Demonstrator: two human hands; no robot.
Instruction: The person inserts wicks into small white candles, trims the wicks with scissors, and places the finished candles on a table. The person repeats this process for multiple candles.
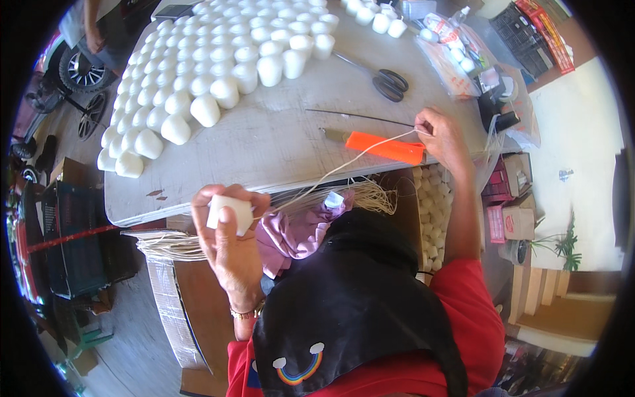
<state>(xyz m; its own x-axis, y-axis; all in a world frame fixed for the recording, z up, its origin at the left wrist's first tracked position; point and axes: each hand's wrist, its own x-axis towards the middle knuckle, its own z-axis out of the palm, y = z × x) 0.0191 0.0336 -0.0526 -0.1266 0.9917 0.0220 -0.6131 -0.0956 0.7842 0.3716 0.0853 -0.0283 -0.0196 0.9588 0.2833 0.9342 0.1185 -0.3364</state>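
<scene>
My left hand (228,245) is closed around a white wax candle (230,214), thumb pressed on its near face. From that candle a pale wick (337,167) runs up to the right, slightly slack. My right hand (442,135) pinches the wick's far end above the table's near edge. A long thin dark rod (360,116) reaches to these same fingers; whether they grip it I cannot tell. Below it lies an orange-handled tool (385,147). Many short white candles (205,110) stand in packed rows at the table's far left.
Black-handled scissors (390,85) lie on the grey table (278,126). Plastic bags (450,63) crowd its right end. Below the edge are a purple cloth (294,235), bundled wicks (370,196) and a box of white pieces (433,212). Another person (92,33) stands far left.
</scene>
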